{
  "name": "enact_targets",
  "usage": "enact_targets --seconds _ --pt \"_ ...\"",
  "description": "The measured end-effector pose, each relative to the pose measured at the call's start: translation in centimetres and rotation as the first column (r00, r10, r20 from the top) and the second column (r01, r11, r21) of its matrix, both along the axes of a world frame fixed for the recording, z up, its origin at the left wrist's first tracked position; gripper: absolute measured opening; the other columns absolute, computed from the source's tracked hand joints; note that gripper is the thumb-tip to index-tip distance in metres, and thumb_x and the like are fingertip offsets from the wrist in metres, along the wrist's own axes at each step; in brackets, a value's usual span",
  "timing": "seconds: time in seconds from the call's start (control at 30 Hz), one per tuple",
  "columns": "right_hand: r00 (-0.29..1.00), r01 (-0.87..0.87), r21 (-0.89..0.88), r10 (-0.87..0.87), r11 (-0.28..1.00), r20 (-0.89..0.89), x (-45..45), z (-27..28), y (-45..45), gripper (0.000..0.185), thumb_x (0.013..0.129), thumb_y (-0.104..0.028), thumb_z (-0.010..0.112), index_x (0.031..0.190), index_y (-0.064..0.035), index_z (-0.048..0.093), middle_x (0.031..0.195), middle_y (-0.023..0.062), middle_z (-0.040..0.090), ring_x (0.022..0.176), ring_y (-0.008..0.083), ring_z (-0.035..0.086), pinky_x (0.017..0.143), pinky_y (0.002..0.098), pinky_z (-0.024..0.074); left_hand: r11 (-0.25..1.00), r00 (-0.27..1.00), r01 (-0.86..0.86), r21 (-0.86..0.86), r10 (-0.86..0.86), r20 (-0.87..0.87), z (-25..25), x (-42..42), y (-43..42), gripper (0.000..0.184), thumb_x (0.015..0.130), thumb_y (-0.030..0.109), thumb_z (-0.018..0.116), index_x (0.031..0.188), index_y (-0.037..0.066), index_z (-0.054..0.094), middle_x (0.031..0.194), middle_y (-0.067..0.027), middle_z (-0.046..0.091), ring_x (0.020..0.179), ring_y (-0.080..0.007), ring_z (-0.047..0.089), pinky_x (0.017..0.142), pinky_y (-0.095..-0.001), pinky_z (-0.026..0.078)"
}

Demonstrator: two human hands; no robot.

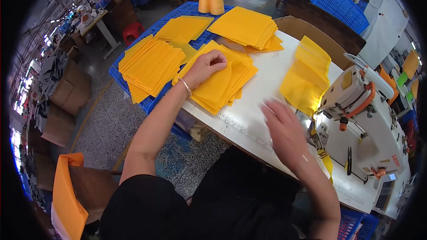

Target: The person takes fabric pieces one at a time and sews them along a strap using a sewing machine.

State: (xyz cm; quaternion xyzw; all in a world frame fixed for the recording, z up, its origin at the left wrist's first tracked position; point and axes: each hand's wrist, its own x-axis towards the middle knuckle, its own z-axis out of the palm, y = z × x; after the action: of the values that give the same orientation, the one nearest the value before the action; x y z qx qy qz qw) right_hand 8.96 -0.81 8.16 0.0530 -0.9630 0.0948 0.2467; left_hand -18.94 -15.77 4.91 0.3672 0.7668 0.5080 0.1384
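My left hand (206, 68), with a bracelet at the wrist, pinches the top yellow mesh fabric piece (222, 78) of a loose stack on the white table. Part of that piece is lifted and curls beside my fingers. Over the table, my right hand (284, 131) is slightly blurred, its fingers stretched out and holding nothing. To its right stands a white sewing machine (344, 93). A strip of yellow mesh fabric (307, 73) lies at the machine's needle area, where a lamp shines on it. A yellow band (326, 162) hangs nearer to me.
A blue plastic crate (116, 69) at the table's left carries more yellow stacks (153, 64) and two thread cones (211, 4). Another yellow stack (247, 26) lies at the table's far side. Behind the table is a cardboard box (307, 29); orange fabric (69, 195) drapes at lower left.
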Motion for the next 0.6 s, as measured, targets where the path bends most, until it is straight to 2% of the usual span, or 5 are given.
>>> enact_targets --seconds 0.3,0.37,0.47,0.53,0.6 --pt "0.973 -0.127 0.140 0.095 0.982 0.212 -14.8 -6.3 -1.1 0.056 0.092 -0.005 0.051 0.147 -0.0122 0.042 0.157 0.0083 0.038 0.148 0.0285 0.031 0.120 0.0407 0.0291 0.909 0.966 -0.258 0.326 0.233 0.113 7.8 1.0 -1.2 0.008 0.099 0.016 0.059 0.101 0.011 0.065 0.097 0.0000 0.063 0.083 -0.0075 0.055 0.077 -0.0195 0.045" --pt "0.963 -0.138 0.119 0.105 0.983 0.248 -14.7 -6.0 -0.9 0.054 0.094 -0.007 0.049 0.148 -0.0131 0.041 0.158 0.0086 0.035 0.149 0.0282 0.029 0.122 0.0422 0.0270 0.742 0.989 0.055 0.668 -0.134 0.067 11.5 3.7 -2.6 0.013 0.099 0.019 0.060 0.106 0.008 0.063 0.099 -0.0001 0.065 0.080 -0.0073 0.056 0.075 -0.0211 0.047" --pt "0.990 -0.105 0.269 0.127 0.958 -0.066 -11.9 -8.0 -1.9 0.049 0.094 -0.012 0.051 0.142 -0.0082 0.044 0.154 0.0156 0.038 0.145 0.0304 0.034 0.117 0.0460 0.0300 0.884 0.978 0.057 0.463 0.044 -0.203 14.5 9.8 1.1 0.012 0.097 0.016 0.060 0.104 0.006 0.060 0.105 -0.0037 0.065 0.089 -0.0131 0.058 0.082 -0.0273 0.048" --pt "0.960 -0.229 -0.268 0.263 0.936 0.098 -4.8 -6.0 -4.0 0.042 0.090 -0.013 0.053 0.131 -0.0045 0.055 0.136 0.0204 0.055 0.125 0.0365 0.053 0.110 0.0494 0.0398 0.902 0.861 0.267 0.340 -0.066 -0.503 10.3 13.3 4.2 0.006 0.094 0.009 0.058 0.099 0.005 0.058 0.113 -0.0082 0.063 0.105 -0.0217 0.057 0.094 -0.0341 0.045" --pt "0.986 -0.141 -0.140 0.152 0.980 0.067 2.7 -4.5 -5.2 0.034 0.090 -0.012 0.054 0.122 -0.0043 0.061 0.124 0.0181 0.062 0.116 0.0347 0.058 0.102 0.0457 0.0468 0.899 0.837 0.383 0.213 -0.239 -0.493 4.5 16.6 6.5 0.007 0.092 0.009 0.058 0.096 0.005 0.056 0.123 -0.0124 0.060 0.122 -0.0294 0.051 0.104 -0.0407 0.037"
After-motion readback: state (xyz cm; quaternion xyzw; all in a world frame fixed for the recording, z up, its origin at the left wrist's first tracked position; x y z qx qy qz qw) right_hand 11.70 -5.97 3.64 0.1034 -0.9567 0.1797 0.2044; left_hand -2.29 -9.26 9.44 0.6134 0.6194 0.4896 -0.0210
